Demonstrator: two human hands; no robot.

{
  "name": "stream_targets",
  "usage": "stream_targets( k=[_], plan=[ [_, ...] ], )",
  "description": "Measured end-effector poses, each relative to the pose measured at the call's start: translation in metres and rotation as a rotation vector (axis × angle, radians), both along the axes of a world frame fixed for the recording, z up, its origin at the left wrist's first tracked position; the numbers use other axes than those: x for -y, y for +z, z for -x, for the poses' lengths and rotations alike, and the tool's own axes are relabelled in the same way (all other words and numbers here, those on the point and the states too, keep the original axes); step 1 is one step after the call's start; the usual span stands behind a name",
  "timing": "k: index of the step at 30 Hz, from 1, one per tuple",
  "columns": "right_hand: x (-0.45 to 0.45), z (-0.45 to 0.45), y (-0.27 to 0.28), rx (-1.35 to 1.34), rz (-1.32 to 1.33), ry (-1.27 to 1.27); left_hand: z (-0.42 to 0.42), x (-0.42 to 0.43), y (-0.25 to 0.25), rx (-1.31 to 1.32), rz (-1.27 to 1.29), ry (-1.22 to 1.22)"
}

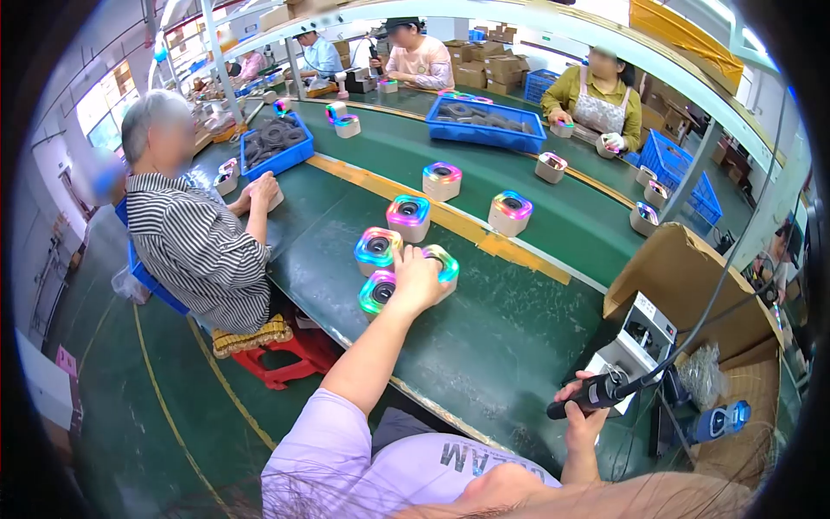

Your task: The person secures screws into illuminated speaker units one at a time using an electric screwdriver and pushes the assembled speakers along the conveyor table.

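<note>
Left grip (417, 278) lies over a lit box (449, 270) on the table (519, 337), partly hiding it; whether clamped, I cannot tell. Right grip (584, 424) is wrapped round a black driver (598, 394). Shirt (415, 474) lettering is hard to read. A far blue tray (486, 137) holds dark parts.
</note>
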State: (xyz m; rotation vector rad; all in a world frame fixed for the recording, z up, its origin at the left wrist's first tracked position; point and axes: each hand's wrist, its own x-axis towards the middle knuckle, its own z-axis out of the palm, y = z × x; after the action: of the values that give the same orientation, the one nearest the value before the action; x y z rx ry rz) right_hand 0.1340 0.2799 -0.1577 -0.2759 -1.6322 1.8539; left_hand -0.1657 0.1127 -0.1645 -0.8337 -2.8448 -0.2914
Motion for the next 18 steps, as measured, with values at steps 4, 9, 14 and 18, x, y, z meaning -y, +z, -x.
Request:
stream_targets(
  k=[4,9,14,18],
  plan=[
    [-0.001,-0.001,-0.003,-0.037,0.032,0.023,-0.010,-0.003,0.000,-0.035,-0.079,-0.064],
    [0.000,0.000,-0.007,-0.034,-0.024,0.008,-0.023,-0.008,0.002,0.044,-0.127,-0.130],
    [0.002,-0.002,-0.006,-0.015,-0.050,0.011,-0.040,-0.012,0.011,0.147,-0.119,-0.151],
    [0.001,-0.003,-0.007,-0.032,-0.024,0.009,-0.047,-0.013,0.006,0.144,-0.179,-0.218]
  ],
)
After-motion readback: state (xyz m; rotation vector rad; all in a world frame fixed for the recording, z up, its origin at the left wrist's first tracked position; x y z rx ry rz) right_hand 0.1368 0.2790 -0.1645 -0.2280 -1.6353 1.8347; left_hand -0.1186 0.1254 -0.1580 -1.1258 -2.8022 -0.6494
